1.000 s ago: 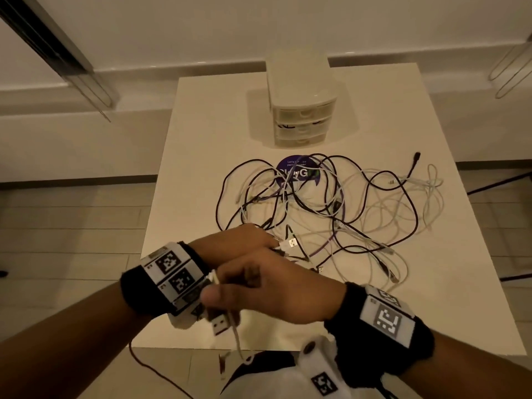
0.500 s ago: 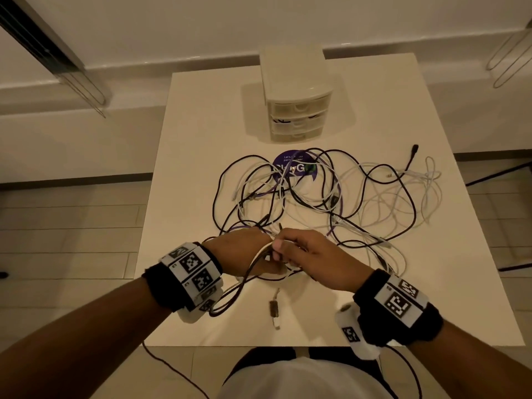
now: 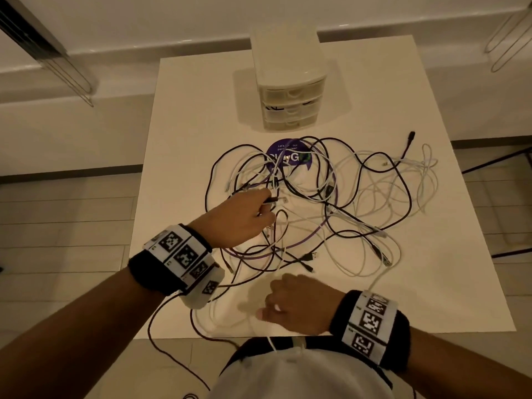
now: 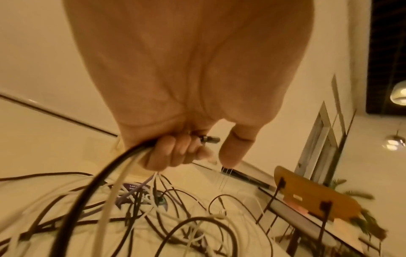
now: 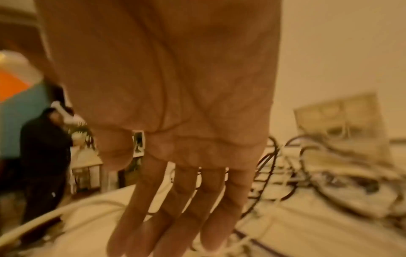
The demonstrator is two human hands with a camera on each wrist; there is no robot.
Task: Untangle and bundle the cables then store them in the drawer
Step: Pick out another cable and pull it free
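Observation:
A tangle of black, white and purple cables (image 3: 331, 203) is spread over the middle of the white table (image 3: 187, 139). My left hand (image 3: 266, 208) reaches into its left side; its curled fingers (image 4: 175, 153) grip a black cable and a white cable, and a black plug (image 4: 208, 139) pokes out past them. My right hand (image 3: 267, 309) hovers near the table's front edge over a loose white cable, with its fingers (image 5: 164, 217) straight and holding nothing. The small white drawer unit (image 3: 288, 90) stands behind the tangle with all its drawers closed.
A round purple sticker (image 3: 288, 156) lies under the cables in front of the drawers. One black cable (image 3: 172, 341) hangs off the front edge. A wooden chair (image 4: 318, 196) and a person in dark clothes (image 5: 44, 156) are beyond the table.
The hands, which were together on one cable, have parted. The left went forward into the tangle still gripping cables. The right let go and drew back toward the front edge.

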